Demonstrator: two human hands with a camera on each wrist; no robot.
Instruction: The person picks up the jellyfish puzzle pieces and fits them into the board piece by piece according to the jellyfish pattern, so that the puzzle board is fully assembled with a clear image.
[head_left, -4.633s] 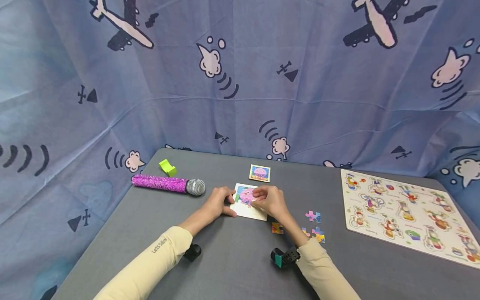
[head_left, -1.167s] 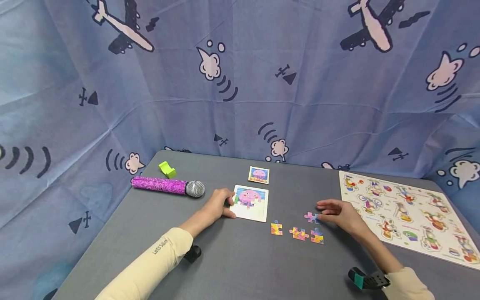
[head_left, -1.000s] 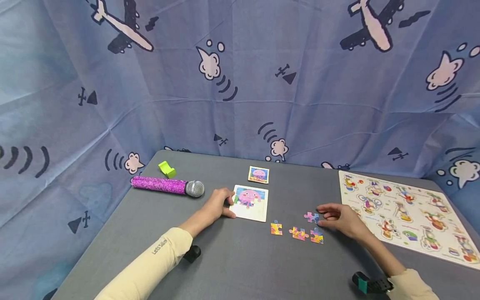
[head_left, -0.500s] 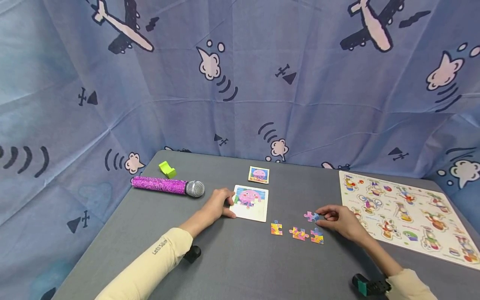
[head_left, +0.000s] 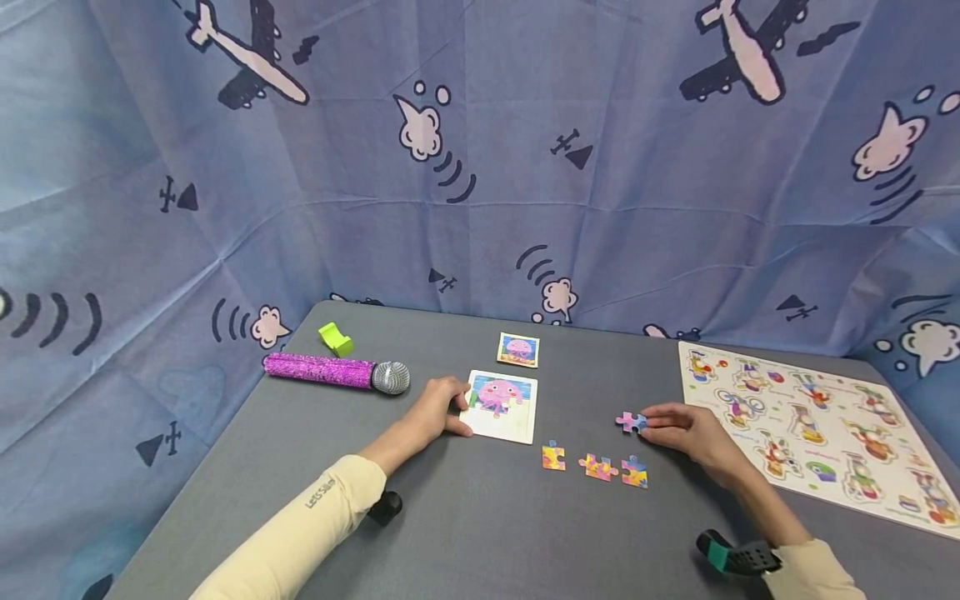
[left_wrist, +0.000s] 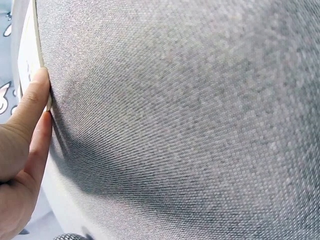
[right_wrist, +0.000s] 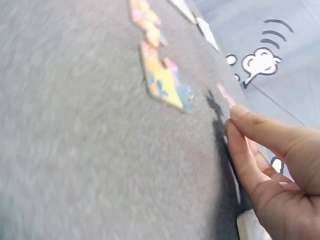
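Note:
My left hand (head_left: 435, 408) holds the left edge of a white puzzle board (head_left: 504, 429) with a partly filled pink octopus picture; in the left wrist view its thumb and a finger touch the board's edge (left_wrist: 36, 45). Between the thumb and fingertips of my right hand (head_left: 693, 433) is a pink and blue puzzle piece (head_left: 631, 422), lifted off the table in the right wrist view, where its pink end (right_wrist: 225, 93) shows. Three pieces lie in front of it: a yellow one (head_left: 553, 457), a pink and yellow one (head_left: 598, 467) and a yellow and blue one (head_left: 634, 472).
A small octopus picture card (head_left: 518, 350) lies behind the board. To the left are a glittery purple microphone (head_left: 322, 369) and a green block (head_left: 335, 340). A large board with animal figures (head_left: 817, 433) covers the table's right side. A blue patterned curtain (head_left: 480, 167) hangs behind.
My right hand has gripped the pink and blue piece and raised it, moving slightly right and away from the other pieces. The left hand and the octopus board stay in place.

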